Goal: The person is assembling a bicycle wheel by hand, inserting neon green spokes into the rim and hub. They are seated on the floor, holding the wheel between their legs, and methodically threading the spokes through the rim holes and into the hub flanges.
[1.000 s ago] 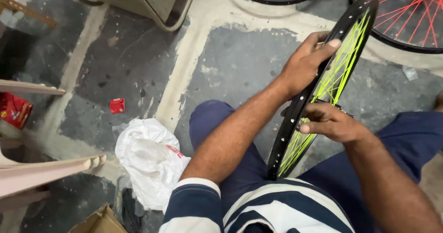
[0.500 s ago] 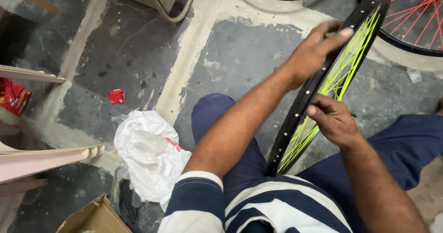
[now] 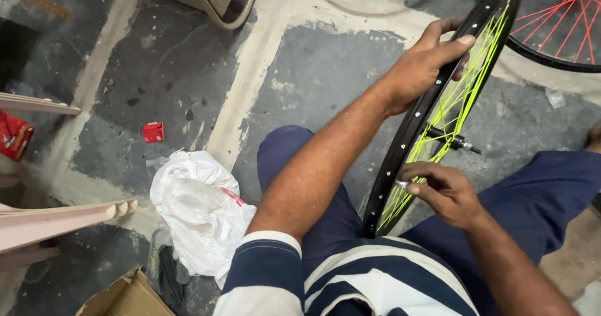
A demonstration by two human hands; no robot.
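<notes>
A black bicycle wheel rim [image 3: 410, 134] with neon yellow spokes [image 3: 460, 103] stands upright between my knees, its hub axle [image 3: 460, 142] sticking out to the right. My left hand [image 3: 426, 66] grips the upper part of the rim, thumb laid across the top. Lower down, my right hand [image 3: 444, 191] pinches a small silvery piece at the rim's inner edge, where the spokes meet it. I sit on the floor in dark blue trousers and a striped shirt.
A crumpled white plastic bag [image 3: 197, 213] lies by my left knee, a cardboard box [image 3: 122, 297] below it. A small red packet [image 3: 153, 131] sits on the concrete floor. Wheels with red spokes [image 3: 557, 22] lie at the top right. Pale plastic chair legs [image 3: 62, 219] reach in from the left.
The wheel has shifted slightly up and right in view. My right hand has slid down the rim toward its lower part, while my left hand keeps its hold on top.
</notes>
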